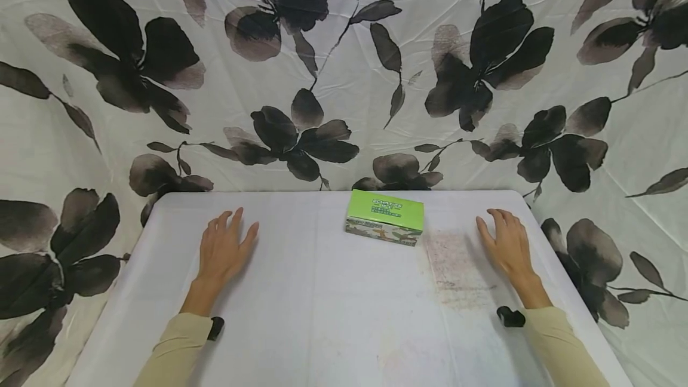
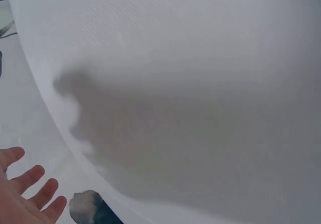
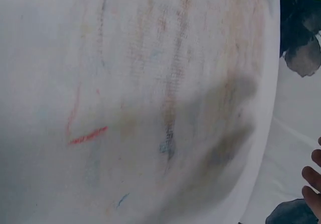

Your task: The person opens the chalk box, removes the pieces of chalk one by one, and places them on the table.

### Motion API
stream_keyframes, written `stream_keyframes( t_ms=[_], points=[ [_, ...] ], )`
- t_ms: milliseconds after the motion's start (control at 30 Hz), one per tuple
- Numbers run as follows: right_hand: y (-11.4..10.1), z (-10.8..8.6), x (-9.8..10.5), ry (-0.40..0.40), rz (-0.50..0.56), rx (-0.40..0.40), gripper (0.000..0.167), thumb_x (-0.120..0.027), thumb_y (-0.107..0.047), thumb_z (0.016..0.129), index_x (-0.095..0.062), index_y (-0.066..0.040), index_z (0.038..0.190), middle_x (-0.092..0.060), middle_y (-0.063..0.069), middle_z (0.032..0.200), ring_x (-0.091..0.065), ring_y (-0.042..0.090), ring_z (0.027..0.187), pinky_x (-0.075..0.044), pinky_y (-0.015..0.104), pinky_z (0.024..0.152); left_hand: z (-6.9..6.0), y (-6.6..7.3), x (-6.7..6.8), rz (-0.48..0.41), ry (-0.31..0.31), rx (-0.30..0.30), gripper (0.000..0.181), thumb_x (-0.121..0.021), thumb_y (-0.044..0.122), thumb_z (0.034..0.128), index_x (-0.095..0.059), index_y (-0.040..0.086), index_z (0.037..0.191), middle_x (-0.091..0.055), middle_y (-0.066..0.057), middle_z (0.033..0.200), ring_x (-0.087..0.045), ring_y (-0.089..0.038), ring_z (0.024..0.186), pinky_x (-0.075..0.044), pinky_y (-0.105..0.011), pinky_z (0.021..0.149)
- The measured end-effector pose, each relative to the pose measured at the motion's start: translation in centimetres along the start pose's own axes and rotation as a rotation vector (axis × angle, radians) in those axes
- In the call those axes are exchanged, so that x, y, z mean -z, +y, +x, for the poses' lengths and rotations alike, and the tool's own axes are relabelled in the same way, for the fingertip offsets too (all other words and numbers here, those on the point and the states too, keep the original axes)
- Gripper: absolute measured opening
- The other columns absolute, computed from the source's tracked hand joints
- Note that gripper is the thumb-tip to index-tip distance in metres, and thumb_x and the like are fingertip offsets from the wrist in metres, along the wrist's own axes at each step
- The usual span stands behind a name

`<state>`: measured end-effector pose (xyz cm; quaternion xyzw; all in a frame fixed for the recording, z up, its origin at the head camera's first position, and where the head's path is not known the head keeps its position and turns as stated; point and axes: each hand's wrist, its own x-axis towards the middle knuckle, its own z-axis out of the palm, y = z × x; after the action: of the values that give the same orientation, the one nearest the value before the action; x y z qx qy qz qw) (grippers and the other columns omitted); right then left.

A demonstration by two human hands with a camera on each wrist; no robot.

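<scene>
Left hand point(image 1: 223, 249): left of centre in the head view, back of the hand up, fingers loosely straight and a little spread, thumb out to the right; I can't tell whether it touches the table.
Right hand point(image 1: 507, 246): right side of the frame, level with the other and well apart from it, fingers relaxed, thumb set off to the left; contact with the table is equally hard to judge.
Green box point(image 1: 384, 217): just right of centre, near the table's far edge, lying slightly askew between the hands, closer to the right one and apart from both; the lettering on its bright top is too small for me to read, and its front side carries a picture print.
Wrists: a black device point(image 1: 215, 328) at the left, another black piece point(image 1: 510, 317) at the right, each beside a tan sleeve point(image 1: 180, 339).
Tabletop point(image 1: 301, 285): white, filling the lower middle.
Stains point(image 1: 459, 267): reddish-brown smudges between box and right hand; the right wrist view shows a red streak point(image 3: 88, 135) too.
Backdrop point(image 1: 376, 136): pale cloth with dark flowers, across the top and down both sides.
</scene>
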<state>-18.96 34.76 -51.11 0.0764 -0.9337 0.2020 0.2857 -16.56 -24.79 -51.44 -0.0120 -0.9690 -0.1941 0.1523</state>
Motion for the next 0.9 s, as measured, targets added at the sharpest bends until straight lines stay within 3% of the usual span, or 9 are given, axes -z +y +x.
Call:
stream_keyframes(
  t_ms=[333,633,900],
  points=[
    [-1.7,1.0,-1.0,0.000,0.037,-0.018,0.033,-0.067,-0.021,0.099,-0.065,0.008,0.117,-0.064,0.030,0.115,-0.059,0.051,0.106,-0.046,0.064,0.089,0.4,2.2,-0.6,-0.056,-0.072,0.051,0.068,-0.046,0.050,0.1072,-0.045,-0.003,0.150,-0.047,-0.032,0.144,-0.044,-0.051,0.129,-0.038,-0.065,0.105],
    [-3.2,1.8,-2.2,0.005,0.081,-0.008,0.030,-0.068,-0.020,0.099,-0.066,0.006,0.113,-0.066,0.027,0.112,-0.061,0.048,0.104,-0.048,0.061,0.088,0.8,4.0,-1.3,-0.126,-0.062,0.070,0.066,-0.045,0.052,0.1072,-0.046,0.000,0.150,-0.048,-0.030,0.143,-0.045,-0.048,0.129,-0.038,-0.063,0.106],
    [-4.6,2.1,-2.7,-0.022,0.125,-0.061,0.033,-0.064,-0.025,0.102,-0.066,0.003,0.117,-0.068,0.023,0.112,-0.063,0.041,0.100,-0.050,0.059,0.083,1.4,5.9,-1.7,-0.190,-0.060,0.075,0.065,-0.045,0.053,0.1065,-0.050,0.002,0.146,-0.050,-0.026,0.141,-0.048,-0.045,0.125,-0.040,-0.061,0.104]
  ],
)
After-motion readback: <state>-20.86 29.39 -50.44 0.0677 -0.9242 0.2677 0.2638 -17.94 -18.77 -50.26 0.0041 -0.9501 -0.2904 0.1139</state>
